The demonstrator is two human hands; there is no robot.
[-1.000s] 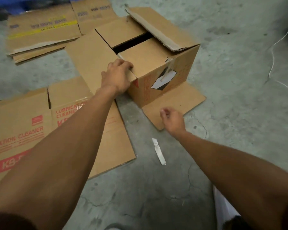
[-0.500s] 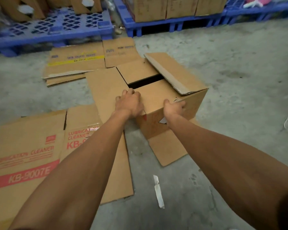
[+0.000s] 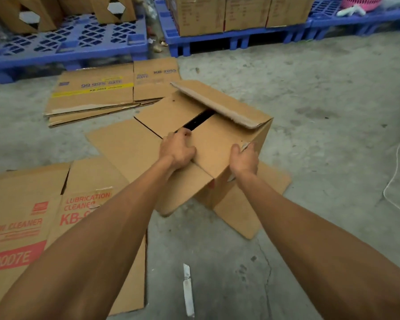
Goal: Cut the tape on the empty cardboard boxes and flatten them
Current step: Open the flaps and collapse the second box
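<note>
- left hand (image 3: 179, 150) curled over the near-left edge of the cardboard box (image 3: 219, 144), fingers hooked on the top flap by the dark gap; looks like it's pinning that side so the box won't slide
- right hand (image 3: 244, 158) grips the near-right top corner, thumb on top, fingers wrapped down the side wall; prob. getting purchase to push or skew the box
- box sits directly under + between both hands, w/ both arms stretched out to it; it stands on the concrete floor (image 3: 321, 112), top flaps loose, 1 far flap (image 3: 219, 103) folded back over it, 1 flap splayed flat on the floor near-right
- judging by the open gap, the top tape is already cut; next step is likely collapsing it flat, not yet done
- outward: 1 flattened box (image 3: 21, 227) w/ red print lies to the left, partly under the left arm; 2 or so flattened sheets (image 3: 97, 93) stacked beyond
- a white strip (image 3: 188, 289) on the floor between the arms, can't tell if cutter or tape scrap
- blue pallets (image 3: 79, 40) w/ more boxes along the far side
</note>
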